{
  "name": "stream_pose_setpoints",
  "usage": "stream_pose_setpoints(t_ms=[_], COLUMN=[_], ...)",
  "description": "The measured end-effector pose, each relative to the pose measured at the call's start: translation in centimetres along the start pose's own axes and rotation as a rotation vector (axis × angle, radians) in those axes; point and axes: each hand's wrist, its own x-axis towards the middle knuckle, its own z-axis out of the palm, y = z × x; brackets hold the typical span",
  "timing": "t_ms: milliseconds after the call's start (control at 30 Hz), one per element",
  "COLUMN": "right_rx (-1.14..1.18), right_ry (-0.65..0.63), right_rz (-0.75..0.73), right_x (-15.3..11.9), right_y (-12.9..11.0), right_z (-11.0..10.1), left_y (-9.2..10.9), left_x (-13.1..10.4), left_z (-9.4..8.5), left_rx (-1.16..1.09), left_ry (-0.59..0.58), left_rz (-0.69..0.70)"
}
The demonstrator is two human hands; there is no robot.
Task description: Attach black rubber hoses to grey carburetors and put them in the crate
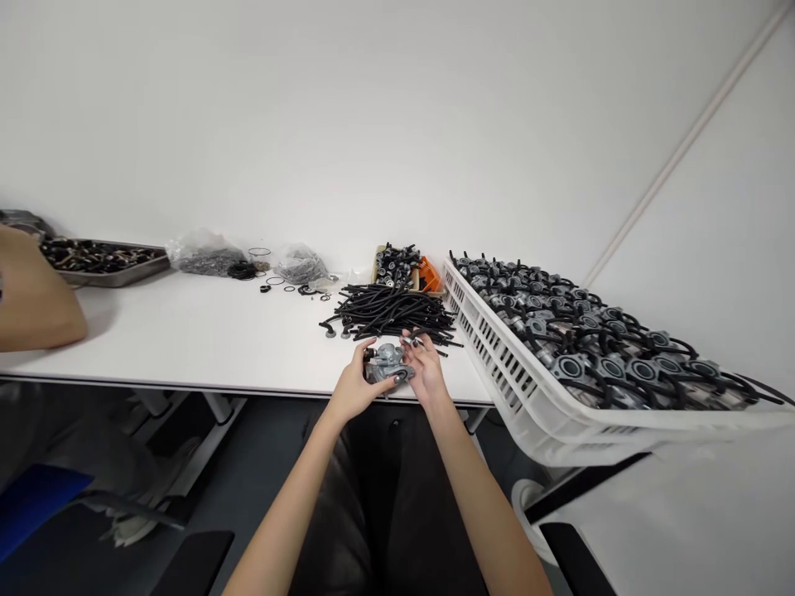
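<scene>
- Metal part (386,358), grey and knobbly, just on the near side of the pile of black hoses (397,310), held between two bare hands.
- Left hand (353,387) closed firmly around the left side of the metal part, one digit at the far side, another along the near side; bulk of the metal part between these, right end reaching toward the other hand.
- Right hand (427,372) at the right side of the metal part, palm partly turned up, fingers curled close together; perhaps a small dark piece at the fingertips, too small to name, so no telling whether pinched or merely touched.
- Left hand likely serving as steady support, leaving right fingers free for finer handling.
- Held low and close to the body, nearer than the hose pile, probably for a clear view down and little strain.
- Right of the hose pile, white crate (577,439) filled with similar metal parts with black hoses, seemingly set in rows to save room.
- Just behind the hose pile, small black fittings (397,263) in a box, beside an orange piece (430,275); probably grouped for short reach.
- Left of the hose pile, clear bag (301,263); much farther left, metal tray (140,271) near another person's arm (37,294).
</scene>
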Motion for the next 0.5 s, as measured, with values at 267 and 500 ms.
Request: stream_pose_setpoints(t_ms=[267, 500], right_rx=[0.097, 0.129], right_ry=[0.024, 0.005], right_rz=[0.034, 0.079], right_x=[-1.0, -1.3], right_y=[0.0, -0.6], right_z=[1.4, 1.4], left_y=[0.5, 0.6], left_x=[-0.2, -0.2], left_z=[0.3, 0.5], left_rx=[0.067, 0.102], left_ry=[0.065, 0.072], left_rz=[0.014, 0.003])
